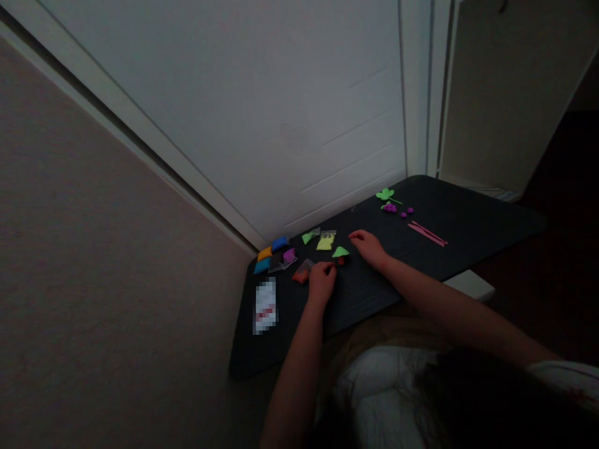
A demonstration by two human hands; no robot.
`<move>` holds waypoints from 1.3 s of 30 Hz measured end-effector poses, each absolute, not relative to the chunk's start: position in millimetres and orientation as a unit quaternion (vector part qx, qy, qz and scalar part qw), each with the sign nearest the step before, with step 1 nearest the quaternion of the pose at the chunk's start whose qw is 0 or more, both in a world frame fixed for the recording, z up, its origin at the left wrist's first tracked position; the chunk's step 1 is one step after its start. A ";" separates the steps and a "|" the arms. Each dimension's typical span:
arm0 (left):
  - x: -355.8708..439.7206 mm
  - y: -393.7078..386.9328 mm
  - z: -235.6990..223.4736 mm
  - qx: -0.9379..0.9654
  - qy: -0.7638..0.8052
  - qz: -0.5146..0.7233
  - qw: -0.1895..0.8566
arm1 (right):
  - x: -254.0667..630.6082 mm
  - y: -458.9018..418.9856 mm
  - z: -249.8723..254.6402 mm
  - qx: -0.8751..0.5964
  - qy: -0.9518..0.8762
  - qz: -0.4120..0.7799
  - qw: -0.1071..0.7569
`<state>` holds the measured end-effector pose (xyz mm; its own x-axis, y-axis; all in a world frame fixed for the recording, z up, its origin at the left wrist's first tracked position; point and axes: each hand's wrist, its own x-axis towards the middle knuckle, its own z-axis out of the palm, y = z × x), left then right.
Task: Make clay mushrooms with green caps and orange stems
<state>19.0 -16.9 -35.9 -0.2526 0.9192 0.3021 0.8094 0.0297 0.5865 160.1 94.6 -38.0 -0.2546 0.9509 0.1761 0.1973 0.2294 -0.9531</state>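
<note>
A small modelling-clay mushroom shape (pixel 340 252), with a light green cap and a red stem, stands on the dark table (pixel 369 287) between my hands. Just left of its stem is my left hand (pixel 322 279), its fingers curled and the thumb bent towards them; what they hold, if anything, is hidden. My right hand (pixel 369 248) hovers to the right of the cap, fingers stretched loosely to the left, with nothing visible in them. A clear bag of red clay (pixel 302 274) lies against the far side of my left hand.
Bags of yellow clay (pixel 326 241), green clay (pixel 309 237), purple clay (pixel 289 256) and blue clay (pixel 279 244) lie at the back left, beside a blurred white packet (pixel 266 307). At right are pink sticks (pixel 427 234), a green clay flower (pixel 385 194) and purple clay balls (pixel 389 207). A wall (pixel 262 125) borders the back.
</note>
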 end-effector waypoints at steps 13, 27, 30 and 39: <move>35.9 2.5 -33.9 0.540 0.701 0.438 0.160 | 158.9 87.8 -33.8 -0.379 -0.718 0.426 0.398; 43.0 12.0 -36.2 0.449 0.620 0.596 0.243 | 155.9 90.7 -35.9 -0.334 -0.601 0.602 0.405; 41.3 6.4 -37.2 0.464 0.617 0.591 0.231 | 154.3 89.6 -38.6 -0.315 -0.588 0.627 0.402; 50.2 -5.1 -26.7 0.547 0.631 0.533 0.136 | 155.5 90.1 -41.7 -0.296 -0.570 0.658 0.394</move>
